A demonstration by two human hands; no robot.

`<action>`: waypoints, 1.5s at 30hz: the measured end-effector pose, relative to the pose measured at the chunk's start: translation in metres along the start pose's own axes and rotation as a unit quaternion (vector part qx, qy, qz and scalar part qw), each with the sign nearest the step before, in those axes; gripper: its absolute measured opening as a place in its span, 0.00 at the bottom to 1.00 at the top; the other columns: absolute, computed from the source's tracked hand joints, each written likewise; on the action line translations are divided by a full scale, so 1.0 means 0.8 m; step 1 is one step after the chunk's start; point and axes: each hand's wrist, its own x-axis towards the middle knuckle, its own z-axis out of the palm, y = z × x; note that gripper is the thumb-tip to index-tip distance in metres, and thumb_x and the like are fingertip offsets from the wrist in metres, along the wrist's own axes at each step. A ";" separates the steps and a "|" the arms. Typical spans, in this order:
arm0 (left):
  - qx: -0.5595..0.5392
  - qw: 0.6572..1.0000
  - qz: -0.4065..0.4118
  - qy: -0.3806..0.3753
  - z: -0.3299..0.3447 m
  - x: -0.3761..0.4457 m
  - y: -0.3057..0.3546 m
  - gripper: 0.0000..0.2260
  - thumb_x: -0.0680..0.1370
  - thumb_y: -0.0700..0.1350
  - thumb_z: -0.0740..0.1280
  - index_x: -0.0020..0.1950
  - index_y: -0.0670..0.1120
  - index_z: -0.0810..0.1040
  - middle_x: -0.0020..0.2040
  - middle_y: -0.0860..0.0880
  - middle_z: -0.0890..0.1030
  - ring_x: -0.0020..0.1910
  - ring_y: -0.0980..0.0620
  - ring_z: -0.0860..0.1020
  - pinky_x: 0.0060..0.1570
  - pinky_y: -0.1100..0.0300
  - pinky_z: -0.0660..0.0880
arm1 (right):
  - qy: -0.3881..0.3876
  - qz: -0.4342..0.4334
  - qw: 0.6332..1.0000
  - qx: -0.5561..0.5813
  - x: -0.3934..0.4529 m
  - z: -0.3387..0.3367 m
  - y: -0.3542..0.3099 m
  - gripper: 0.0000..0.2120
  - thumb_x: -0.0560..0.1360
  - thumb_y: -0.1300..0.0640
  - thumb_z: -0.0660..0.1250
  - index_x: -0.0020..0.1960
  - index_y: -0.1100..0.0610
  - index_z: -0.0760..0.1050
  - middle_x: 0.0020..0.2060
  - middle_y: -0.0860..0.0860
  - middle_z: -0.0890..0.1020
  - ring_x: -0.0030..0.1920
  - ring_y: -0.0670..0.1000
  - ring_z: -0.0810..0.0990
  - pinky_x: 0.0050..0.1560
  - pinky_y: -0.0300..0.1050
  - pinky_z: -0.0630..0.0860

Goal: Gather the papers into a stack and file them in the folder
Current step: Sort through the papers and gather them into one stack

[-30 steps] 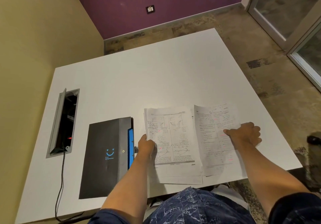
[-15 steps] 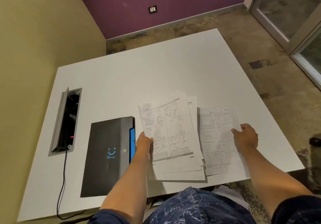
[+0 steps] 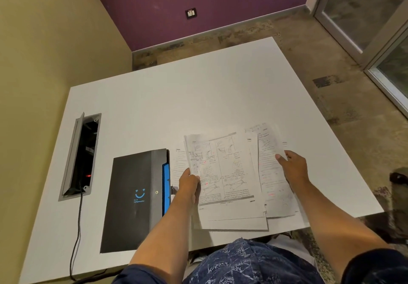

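Several printed papers (image 3: 229,173) with diagrams and red marks lie overlapped near the front edge of the white table (image 3: 176,103). My left hand (image 3: 188,184) grips the left edge of the top sheets, thumb on top. My right hand (image 3: 292,166) holds the right-hand sheets (image 3: 270,173), which overlap the left pile. A black folder (image 3: 134,197) with a blue smile logo and a blue inner edge lies shut just left of my left hand.
An open cable box (image 3: 81,155) is set into the table at the left, with a black cord (image 3: 76,235) running off the front edge. The floor drops away beyond the table's right and far edges. Glass doors stand at the far right.
My right hand has brought its sheets leftward so that they overlap the left pile. My left hand has lifted and shifted the top sheets slightly.
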 end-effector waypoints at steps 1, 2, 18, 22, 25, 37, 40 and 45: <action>-0.002 1.000 0.002 -0.003 -0.001 0.000 0.001 0.20 0.82 0.29 0.53 0.58 0.48 0.81 0.51 0.43 0.86 0.46 0.45 0.83 0.33 0.59 0.82 | 0.013 0.003 1.000 0.012 0.001 0.000 -0.001 0.11 0.80 0.56 0.71 0.61 0.57 0.83 0.52 0.53 0.87 0.52 0.57 0.87 0.58 0.57 0.83; -0.005 1.000 0.004 -0.003 -0.001 0.001 0.003 0.20 0.82 0.30 0.54 0.59 0.47 0.81 0.53 0.43 0.86 0.47 0.45 0.83 0.35 0.59 0.82 | 0.033 0.003 0.999 0.012 0.001 -0.001 -0.001 0.12 0.80 0.56 0.71 0.62 0.58 0.83 0.52 0.54 0.87 0.52 0.57 0.87 0.58 0.58 0.83; 0.170 0.978 0.096 0.071 -0.013 0.020 -0.012 0.23 0.79 0.27 0.52 0.68 0.43 0.76 0.54 0.45 0.81 0.54 0.42 0.80 0.60 0.47 0.80 | 0.240 -0.002 0.971 0.025 0.011 -0.050 -0.004 0.16 0.82 0.56 0.66 0.65 0.64 0.80 0.61 0.63 0.83 0.61 0.65 0.82 0.64 0.55 0.77; 0.213 0.967 0.114 0.079 -0.010 0.017 -0.008 0.23 0.80 0.29 0.54 0.71 0.44 0.75 0.62 0.44 0.82 0.56 0.43 0.80 0.58 0.50 0.80 | 0.240 -0.025 0.962 0.128 0.009 -0.064 -0.006 0.14 0.82 0.57 0.67 0.63 0.63 0.82 0.56 0.54 0.85 0.57 0.58 0.84 0.58 0.48 0.79; 0.219 0.967 0.117 0.064 -0.006 0.015 -0.007 0.24 0.80 0.29 0.54 0.72 0.43 0.75 0.62 0.44 0.81 0.55 0.43 0.79 0.56 0.52 0.79 | 0.174 -0.035 0.965 0.193 0.007 -0.061 -0.009 0.14 0.81 0.59 0.69 0.65 0.63 0.81 0.57 0.55 0.84 0.56 0.55 0.83 0.61 0.50 0.79; 0.237 0.964 0.099 -0.064 0.017 0.004 -0.004 0.21 0.80 0.28 0.58 0.66 0.44 0.79 0.60 0.42 0.83 0.51 0.47 0.81 0.40 0.63 0.78 | -0.068 -0.035 0.997 0.005 -0.014 0.005 -0.015 0.11 0.80 0.61 0.71 0.62 0.59 0.82 0.54 0.54 0.87 0.54 0.54 0.87 0.56 0.47 0.83; 0.373 0.909 0.181 -0.026 0.014 0.006 -0.008 0.16 0.79 0.31 0.61 0.61 0.41 0.82 0.60 0.42 0.84 0.50 0.49 0.80 0.43 0.66 0.76 | -0.059 -0.031 0.995 -0.075 -0.020 0.019 -0.010 0.14 0.80 0.61 0.70 0.65 0.62 0.79 0.58 0.57 0.85 0.59 0.58 0.83 0.65 0.55 0.78; 0.525 0.814 0.235 0.088 -0.004 0.011 -0.004 0.14 0.78 0.36 0.64 0.62 0.42 0.80 0.66 0.40 0.72 0.65 0.39 0.74 0.60 0.52 0.76 | -0.055 -0.003 0.982 -0.178 -0.027 0.022 -0.005 0.17 0.79 0.60 0.71 0.67 0.60 0.75 0.63 0.57 0.82 0.63 0.60 0.80 0.65 0.55 0.76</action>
